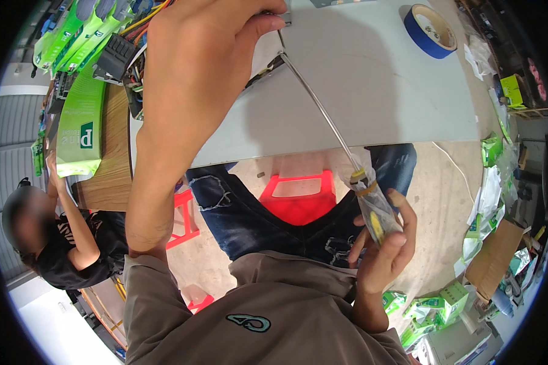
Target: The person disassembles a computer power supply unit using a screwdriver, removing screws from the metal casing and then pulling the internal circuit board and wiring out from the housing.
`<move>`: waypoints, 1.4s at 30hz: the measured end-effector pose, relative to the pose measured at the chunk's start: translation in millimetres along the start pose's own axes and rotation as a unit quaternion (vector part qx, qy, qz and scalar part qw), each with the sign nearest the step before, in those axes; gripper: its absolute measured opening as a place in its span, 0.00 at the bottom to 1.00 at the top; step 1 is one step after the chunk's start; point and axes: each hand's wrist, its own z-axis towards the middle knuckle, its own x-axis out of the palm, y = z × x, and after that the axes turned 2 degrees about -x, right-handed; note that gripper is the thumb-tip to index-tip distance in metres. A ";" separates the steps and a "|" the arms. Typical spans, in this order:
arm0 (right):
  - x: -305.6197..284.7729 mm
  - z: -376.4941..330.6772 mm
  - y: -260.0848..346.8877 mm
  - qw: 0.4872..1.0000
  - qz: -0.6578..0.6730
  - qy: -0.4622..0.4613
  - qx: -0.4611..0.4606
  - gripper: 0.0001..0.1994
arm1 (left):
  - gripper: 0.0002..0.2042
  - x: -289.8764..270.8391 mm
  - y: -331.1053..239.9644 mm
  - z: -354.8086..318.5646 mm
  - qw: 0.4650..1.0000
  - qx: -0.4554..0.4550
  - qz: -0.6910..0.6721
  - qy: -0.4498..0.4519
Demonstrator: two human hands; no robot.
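Observation:
My right hand (386, 252) grips a long screwdriver (319, 109) by its yellow-and-black handle, which is wrapped in clear plastic held with a rubber band. The shaft slants up and left over the table's near edge, its tip close to my left fingers. My left hand (207, 58) reaches across the grey-white table (353, 67) with thumb and fingers pinched together. A small metal piece (284, 19) shows beside the pinch; whether it is held I cannot tell. Just below the tip lies a dark narrow part (265, 73), partly hidden by my left hand.
A blue tape roll (431, 31) lies at the table's far right. Black connectors (114, 58), wires and green packages (79, 131) crowd the left. Another person (73, 237) sits there, hand on a package. A red stool (298, 198) stands below; cartons and bags line the right.

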 end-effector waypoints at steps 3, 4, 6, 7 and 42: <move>-7.5 -2.4 -0.8 0.975 -0.217 0.009 -0.043 0.25 | 0.06 0.4 1.7 0.2 0.999 0.050 0.008 -0.020; -9.7 -0.5 -4.5 0.957 -0.273 0.012 -0.100 0.23 | 0.06 0.2 2.5 0.1 0.999 0.038 0.003 -0.011; -14.0 7.0 -13.1 0.911 -0.351 0.038 -0.214 0.21 | 0.06 -0.9 3.3 -1.2 1.000 0.014 -0.007 0.006; -14.6 8.6 -15.7 0.885 -0.368 0.051 -0.281 0.20 | 0.06 -1.1 4.3 -1.0 1.000 0.024 -0.002 0.002; 2.6 4.6 -14.3 0.995 -0.066 -0.073 -0.032 0.19 | 0.14 -2.6 -1.4 -1.1 0.996 -0.078 -0.047 -0.011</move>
